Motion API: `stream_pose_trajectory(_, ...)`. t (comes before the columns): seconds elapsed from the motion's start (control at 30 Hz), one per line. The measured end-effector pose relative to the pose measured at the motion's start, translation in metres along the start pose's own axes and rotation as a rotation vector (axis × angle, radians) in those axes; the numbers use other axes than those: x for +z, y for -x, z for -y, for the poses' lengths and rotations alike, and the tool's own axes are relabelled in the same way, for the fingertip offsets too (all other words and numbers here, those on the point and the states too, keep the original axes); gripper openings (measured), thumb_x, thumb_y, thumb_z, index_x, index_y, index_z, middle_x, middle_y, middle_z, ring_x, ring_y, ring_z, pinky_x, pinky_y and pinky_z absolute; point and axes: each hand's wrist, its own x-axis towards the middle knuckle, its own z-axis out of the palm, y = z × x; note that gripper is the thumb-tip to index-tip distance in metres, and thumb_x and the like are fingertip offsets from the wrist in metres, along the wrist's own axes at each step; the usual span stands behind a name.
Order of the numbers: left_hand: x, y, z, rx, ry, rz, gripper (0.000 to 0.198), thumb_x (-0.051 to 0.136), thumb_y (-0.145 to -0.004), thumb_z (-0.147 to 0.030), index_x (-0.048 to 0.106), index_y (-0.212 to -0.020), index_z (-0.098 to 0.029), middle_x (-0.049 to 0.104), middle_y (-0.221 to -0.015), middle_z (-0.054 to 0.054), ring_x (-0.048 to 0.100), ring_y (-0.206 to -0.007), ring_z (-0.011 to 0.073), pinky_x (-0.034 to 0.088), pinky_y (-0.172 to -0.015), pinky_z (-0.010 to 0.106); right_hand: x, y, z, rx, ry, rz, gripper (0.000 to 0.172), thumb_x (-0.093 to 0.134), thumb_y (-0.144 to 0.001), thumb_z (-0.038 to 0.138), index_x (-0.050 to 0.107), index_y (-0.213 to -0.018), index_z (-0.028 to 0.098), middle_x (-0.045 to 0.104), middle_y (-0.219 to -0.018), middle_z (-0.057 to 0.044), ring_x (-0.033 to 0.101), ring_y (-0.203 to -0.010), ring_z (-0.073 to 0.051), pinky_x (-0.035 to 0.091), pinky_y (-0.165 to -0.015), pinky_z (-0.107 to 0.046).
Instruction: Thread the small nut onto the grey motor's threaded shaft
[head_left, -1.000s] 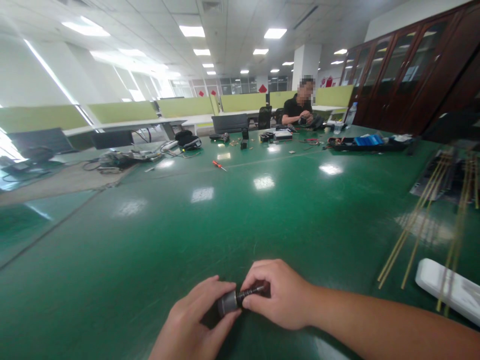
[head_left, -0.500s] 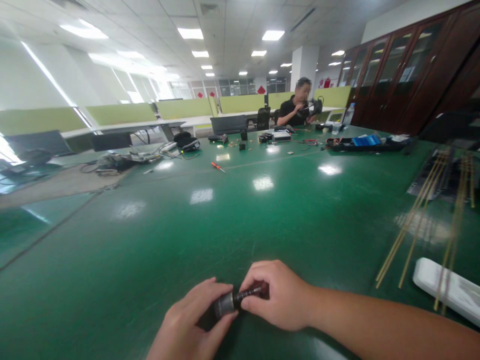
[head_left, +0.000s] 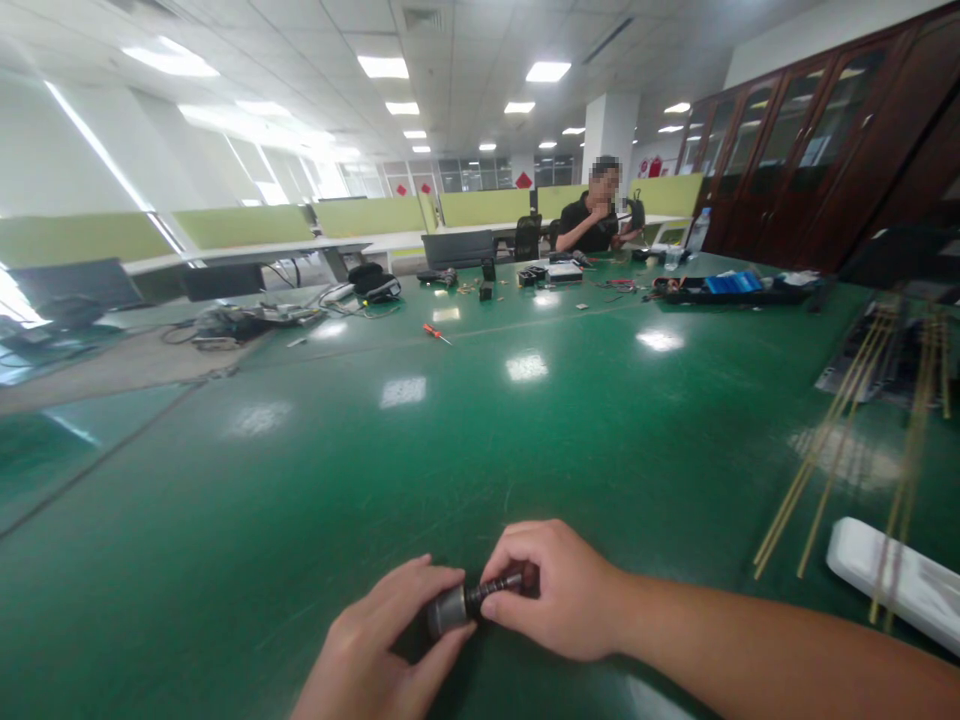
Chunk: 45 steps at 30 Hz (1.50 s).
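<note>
Low in the head view, a short grey metal cylinder with a thin, ribbed black stem [head_left: 450, 611] lies between my two hands, over the green tabletop [head_left: 247, 560]. My left hand [head_left: 394, 630] is closed around the wide cylinder end, thumb below and fingers above. With thumb and forefinger, my right hand [head_left: 551, 590] pinches the narrow stem, which points to the right. Something dark reddish at the stem's tip is partly hidden by the right fingers. What kind of part this is I cannot tell.
Thin yellowish sticks [head_left: 825, 470] and a white plastic case [head_left: 892, 580] are at the right. Farther off lies a red screwdriver [head_left: 435, 333]. A black tray [head_left: 720, 293] with blue packets sits at the back right. A person [head_left: 589, 220] sits across the table holding something black.
My hands and the metal cylinder stay almost still. Across the table, the person's black object has shifted slightly and their raised hand is nearer the face.
</note>
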Motion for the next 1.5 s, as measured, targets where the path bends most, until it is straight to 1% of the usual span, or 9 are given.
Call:
stream_pose_trajectory(0.27, -0.0020, -0.0020, -0.0014, -0.008, 0.014, -0.028, 0.021, 0.065, -0.089, -0.040, 0.070, -0.104, -0.027, 0.078, -0.096, 0.000, 0.076, -0.088, 0.0202, 0.063, -0.080, 0.028, 0.0003, -0.0006, -0.0006, 0.004, -0.010, -0.003, 0.007, 0.073, -0.077, 0.024, 0.072, -0.082, 0.019, 0.061, -0.073, 0.001, 0.056, -0.067, -0.012, 0.041, -0.061, -0.022)
stream_pose_trajectory(0.5, -0.0020, -0.0009, -0.0008, -0.001, 0.001, -0.019, 0.022, 0.065, -0.089, -0.041, 0.070, -0.105, -0.027, 0.078, -0.096, 0.000, 0.076, -0.088, 0.0205, 0.063, -0.079, 0.027, 0.0004, -0.0007, 0.0001, -0.002, -0.013, -0.019, 0.006, 0.074, -0.077, 0.022, 0.072, -0.081, 0.018, 0.061, -0.072, 0.002, 0.056, -0.066, -0.012, 0.040, -0.062, -0.022)
stream_pose_trajectory(0.7, -0.0006, 0.0023, 0.0027, -0.006, -0.005, -0.015, 0.023, 0.066, -0.089, -0.041, 0.070, -0.106, -0.026, 0.077, -0.098, 0.001, 0.076, -0.090, 0.0207, 0.063, -0.080, 0.028, 0.0011, 0.0003, -0.0014, -0.001, -0.023, -0.019, 0.007, 0.074, -0.077, 0.023, 0.072, -0.082, 0.018, 0.061, -0.072, 0.002, 0.055, -0.065, -0.012, 0.040, -0.061, -0.022)
stream_pose_trajectory(0.93, -0.0017, 0.0012, 0.0021, -0.002, -0.007, -0.025, 0.022, 0.066, -0.088, -0.041, 0.069, -0.106, -0.028, 0.077, -0.097, -0.001, 0.076, -0.089, 0.0197, 0.063, -0.081, 0.027, 0.0012, -0.0001, -0.0010, 0.002, -0.034, -0.024, 0.007, 0.074, -0.076, 0.022, 0.072, -0.081, 0.017, 0.060, -0.071, 0.002, 0.055, -0.064, -0.011, 0.040, -0.060, -0.021)
stream_pose_trajectory(1.13, -0.0026, 0.0017, 0.0023, 0.000, -0.004, -0.010, 0.023, 0.067, -0.088, -0.040, 0.068, -0.108, -0.028, 0.077, -0.098, -0.001, 0.076, -0.091, 0.0201, 0.062, -0.083, 0.028, 0.0003, -0.0003, -0.0008, -0.008, -0.026, -0.024, 0.008, 0.074, -0.076, 0.022, 0.072, -0.082, 0.017, 0.060, -0.072, 0.002, 0.055, -0.065, -0.011, 0.040, -0.061, -0.021)
stream_pose_trajectory(1.5, -0.0020, 0.0004, 0.0016, 0.011, -0.023, -0.021, 0.023, 0.063, -0.091, -0.044, 0.069, -0.105, -0.027, 0.077, -0.097, 0.000, 0.076, -0.088, 0.0197, 0.063, -0.080, 0.028, 0.0004, -0.0005, -0.0006, 0.007, -0.040, -0.028, 0.009, 0.074, -0.075, 0.022, 0.072, -0.081, 0.017, 0.060, -0.070, 0.002, 0.055, -0.065, -0.011, 0.040, -0.060, -0.021)
